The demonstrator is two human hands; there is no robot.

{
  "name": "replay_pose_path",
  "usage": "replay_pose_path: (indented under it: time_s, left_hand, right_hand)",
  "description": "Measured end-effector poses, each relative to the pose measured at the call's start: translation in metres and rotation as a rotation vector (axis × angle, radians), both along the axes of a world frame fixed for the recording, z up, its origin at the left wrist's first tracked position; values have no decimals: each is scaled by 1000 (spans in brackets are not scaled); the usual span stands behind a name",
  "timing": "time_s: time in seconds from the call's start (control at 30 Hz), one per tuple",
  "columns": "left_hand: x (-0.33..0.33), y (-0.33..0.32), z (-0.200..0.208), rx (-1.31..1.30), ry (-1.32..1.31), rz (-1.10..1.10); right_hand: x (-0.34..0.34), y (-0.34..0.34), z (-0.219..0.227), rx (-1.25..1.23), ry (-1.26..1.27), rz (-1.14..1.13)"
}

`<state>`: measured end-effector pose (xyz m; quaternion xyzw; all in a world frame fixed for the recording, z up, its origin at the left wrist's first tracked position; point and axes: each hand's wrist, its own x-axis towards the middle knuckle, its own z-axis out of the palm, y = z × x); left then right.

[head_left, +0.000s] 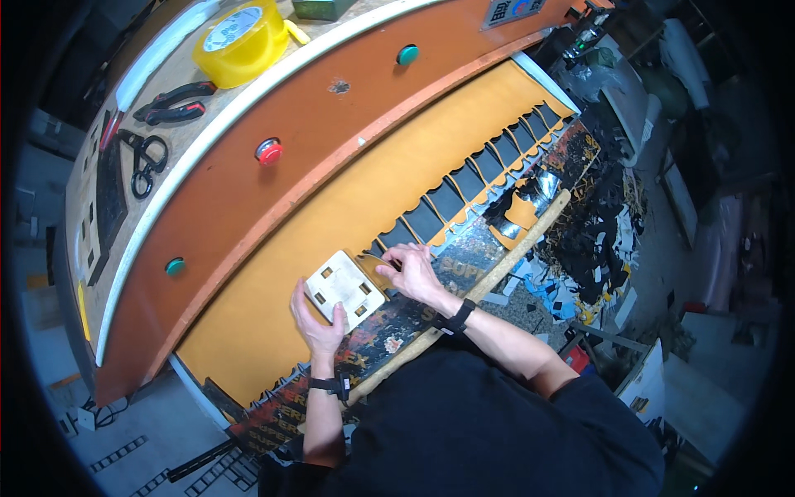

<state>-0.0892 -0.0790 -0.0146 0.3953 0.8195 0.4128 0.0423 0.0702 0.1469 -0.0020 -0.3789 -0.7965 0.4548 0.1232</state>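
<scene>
My left hand (319, 330) holds a cream-coloured cutting die (341, 286) by its left and near edges. The die is a flat square block with several rectangular holes, and it lies on a tan leather-like sheet (273, 286). Just right of the die, my right hand (410, 273) has its fingers curled and pinched at the sheet's cut edge. What sits between those fingertips is too small to make out. A row of dark cut-out gaps (424, 217), divided by thin tan strips, runs from there to the far right.
Beyond the sheet stretches an orange machine beam (348, 108) with a red button (269, 151) and green buttons. On its top lie yellow tape (240, 45), pliers (175, 103) and scissors (142, 161). A rounded bar (517, 247) edges the near side; scraps (571, 277) litter the right.
</scene>
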Motion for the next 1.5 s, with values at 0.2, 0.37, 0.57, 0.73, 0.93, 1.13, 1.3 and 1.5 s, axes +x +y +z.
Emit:
replay_pose_path:
  time_s: [0.2, 0.37, 0.57, 0.73, 0.93, 1.13, 1.3, 1.5]
  left_hand:
    - [-3, -8, 0, -40, 11, 7]
    - [-1, -21, -12, -69, -83, 32]
    - [12, -30, -1, -308, -17, -32]
    - [12, -28, 0, -306, 4, -101]
    - [12, -34, 4, -246, 7, -158]
    - [11, -27, 13, -313, 25, -195]
    - [14, -25, 12, -305, 41, -207]
    - [15, -29, 10, -316, 59, -192]
  right_hand:
    - [45, 62, 14, -215, 232, -166]
    - [172, 173, 31, -114, -114, -296]
    - [129, 127, 38, 328, -3, -172]
    - [38, 29, 32, 332, 76, 503]
    - [12, -4, 3, 373, 49, 640]
    - [25, 3, 2, 301, 78, 559]
    - [29, 10, 2, 249, 101, 572]
    - [29, 13, 0, 229, 140, 590]
